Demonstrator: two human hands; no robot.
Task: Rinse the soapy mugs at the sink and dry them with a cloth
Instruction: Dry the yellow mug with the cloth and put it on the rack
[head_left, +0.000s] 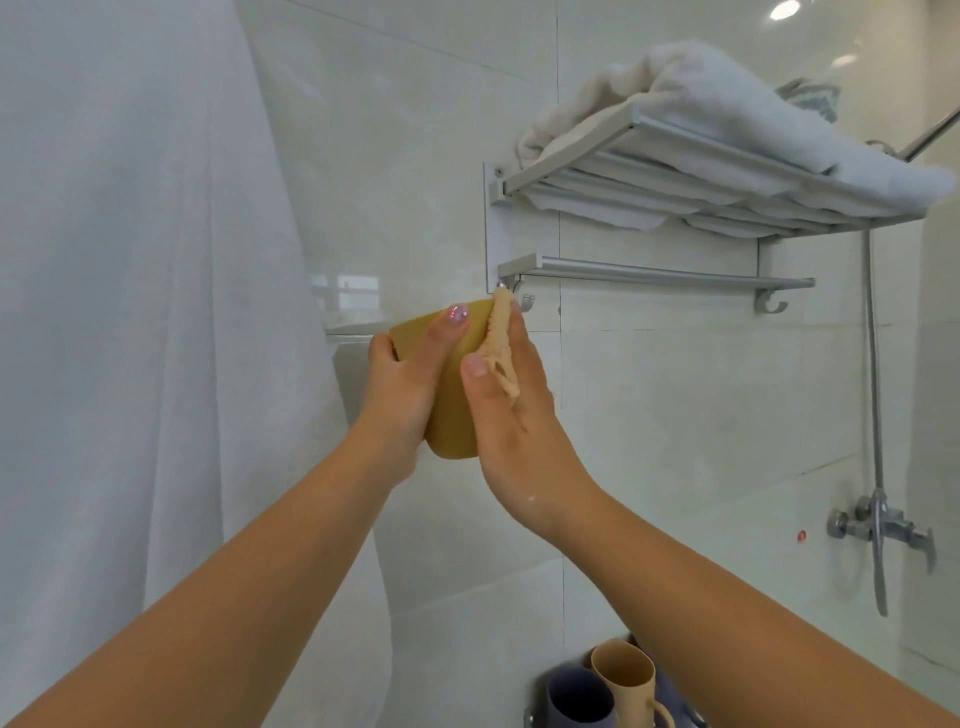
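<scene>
Yellow mug (451, 410), peach cloth (500, 347) alongside

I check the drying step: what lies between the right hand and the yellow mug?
In the head view, a peach cloth lies between the right hand and the yellow mug.

The room is bright and evenly lit with a cool, slightly greenish white cast. A ceiling light (784, 9) shows as a blown-out reflection in the glossy wall tiles (415, 156) at the top right, with a fainter glare patch just below it. Shadows are soft and weak, the clearest lying under the towel rack (675, 176). The wide-angle lens bends straight lines toward the edges. The white curtain (130, 260) on the left looks hazy and low in detail.
</scene>
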